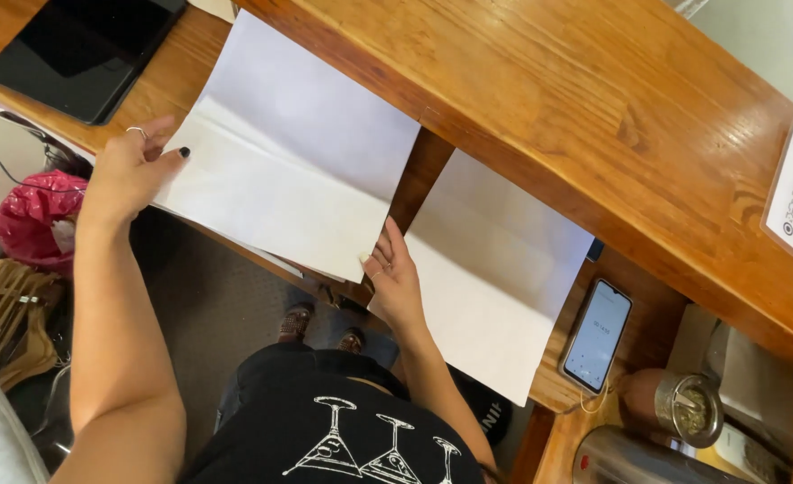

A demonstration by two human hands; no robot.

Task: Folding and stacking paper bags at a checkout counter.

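Two white paper sheets lie on a low wooden desk point(172, 72) under a raised wooden counter point(594, 116). The left sheet point(289, 152) has a fold crease across it. My left hand point(128, 170) rests on its left edge, thumb on the paper. My right hand point(392, 273) touches its lower right corner, fingers pinching the edge, and lies over the left edge of the right sheet point(495, 269), which hangs past the desk's front.
A black tablet point(83, 49) lies at the desk's far left. A smartphone point(598, 336) with a lit screen sits right of the sheets. A metal cup point(688, 408) and a metal flask point(629, 457) stand at the lower right. A pink bag point(34, 215) is on the floor left.
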